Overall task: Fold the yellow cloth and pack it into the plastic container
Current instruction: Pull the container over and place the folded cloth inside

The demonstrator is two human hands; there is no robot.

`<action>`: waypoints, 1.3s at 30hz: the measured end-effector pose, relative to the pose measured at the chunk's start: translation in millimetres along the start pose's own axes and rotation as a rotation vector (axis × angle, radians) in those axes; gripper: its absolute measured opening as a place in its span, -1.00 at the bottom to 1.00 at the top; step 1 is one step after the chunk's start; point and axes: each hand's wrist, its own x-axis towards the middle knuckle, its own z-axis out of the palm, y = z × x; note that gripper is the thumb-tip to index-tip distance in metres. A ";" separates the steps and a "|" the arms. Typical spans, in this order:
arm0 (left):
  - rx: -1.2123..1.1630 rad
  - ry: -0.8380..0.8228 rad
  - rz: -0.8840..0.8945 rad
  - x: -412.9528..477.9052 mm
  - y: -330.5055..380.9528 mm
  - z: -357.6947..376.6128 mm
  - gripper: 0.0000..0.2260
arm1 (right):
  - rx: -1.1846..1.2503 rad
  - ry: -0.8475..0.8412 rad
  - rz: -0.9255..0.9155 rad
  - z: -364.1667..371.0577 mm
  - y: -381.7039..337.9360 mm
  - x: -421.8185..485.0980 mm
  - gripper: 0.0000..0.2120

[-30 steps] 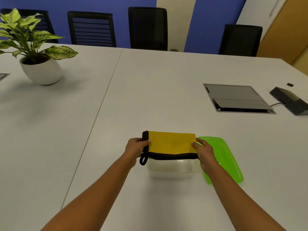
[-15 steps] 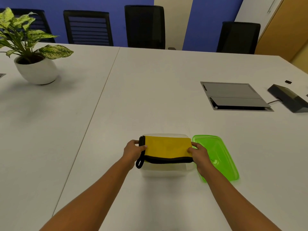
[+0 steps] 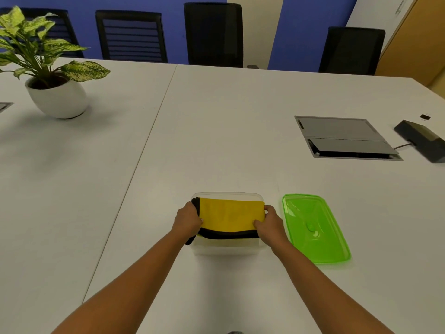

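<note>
Both hands, left (image 3: pixel 187 219) and right (image 3: pixel 269 224), fingers gripping the cloth (image 3: pixel 230 214) ends over the container (image 3: pixel 226 245); ideally lowering level, tucking that black edge between the fingers inside.

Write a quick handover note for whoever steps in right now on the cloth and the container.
Left hand: grip closed on the left end of the folded yellow cloth.
Right hand: grip closed on the cloth's right end.
The cloth is folded and held at the open top of the clear plastic container; how far it sits inside cannot be told.
The green lid lies flat on the table, right of the container and apart from it.
Done: folding.
Left: press the cloth fully in and let go; probably fit the lid afterwards.
</note>
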 end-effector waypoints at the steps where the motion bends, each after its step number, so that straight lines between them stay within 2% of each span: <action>1: 0.054 -0.009 0.010 -0.3 1.0 3.1 -0.60 | -0.053 -0.008 -0.003 2.1 -0.8 -1.5 -0.56; 7: 0.296 -0.058 0.005 2.2 1.2 22.5 -0.45 | -0.258 -0.016 0.002 13.8 -4.9 -3.1 -0.49; 10: 0.401 -0.072 0.031 2.7 1.0 26.4 -0.39 | -0.382 -0.047 -0.046 19.1 -2.7 -2.4 -0.56; 14: 0.514 -0.090 0.109 -0.4 2.1 26.9 -0.59 | -0.527 -0.076 -0.133 18.2 0.9 -2.5 -0.79; 16: 0.569 -0.074 0.162 -2.2 -0.2 29.7 -0.57 | -0.629 -0.068 -0.194 16.3 -0.8 -4.8 -0.81; 19: 0.614 -0.038 0.263 -1.2 -2.4 36.8 -0.49 | -0.714 -0.038 -0.304 17.2 -7.7 -6.1 -0.73; 24: 0.672 -0.150 0.392 8.7 -5.1 50.0 -0.55 | -0.769 -0.118 -0.368 31.4 -14.8 2.1 -0.66; 30: 0.589 -0.207 0.313 22.0 -15.0 60.4 -0.41 | -0.892 -0.227 -0.315 49.0 -1.1 16.7 -0.37; 39: 0.642 -0.332 0.257 38.3 -18.8 65.2 -0.37 | -0.878 -0.429 -0.271 51.1 12.1 33.7 -0.31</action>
